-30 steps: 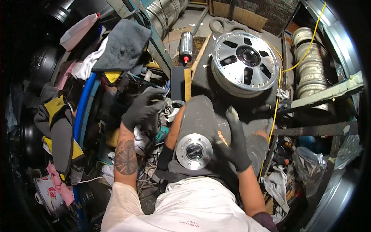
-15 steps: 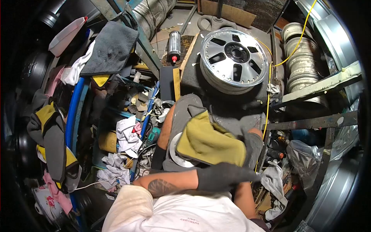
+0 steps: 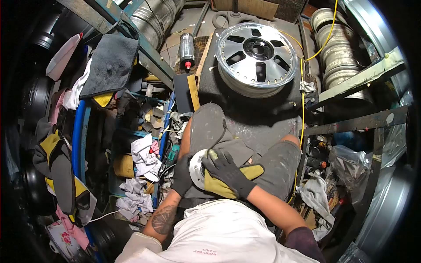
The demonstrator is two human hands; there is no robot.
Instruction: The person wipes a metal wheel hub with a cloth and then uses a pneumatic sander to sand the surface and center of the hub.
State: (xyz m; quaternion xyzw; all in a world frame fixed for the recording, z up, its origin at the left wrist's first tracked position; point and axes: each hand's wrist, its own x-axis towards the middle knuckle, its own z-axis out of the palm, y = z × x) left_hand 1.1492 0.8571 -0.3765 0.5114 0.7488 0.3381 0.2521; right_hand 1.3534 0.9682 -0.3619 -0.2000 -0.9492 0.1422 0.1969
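While gloved hands (image 3: 206, 171) press cloth (image 3: 219, 186), disc (image 3: 196, 168)

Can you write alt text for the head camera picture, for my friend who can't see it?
A seated person's gloved right hand presses a yellow-grey cloth onto a round metal disc in their lap, while the gloved left hand grips the disc's edge. A shiny alloy wheel lies ahead amid workshop clutter.

Shiny metal disc (image 3: 197, 168); matt yellow-grey cloth (image 3: 228, 186); glossy polished alloy wheel (image 3: 258, 52).
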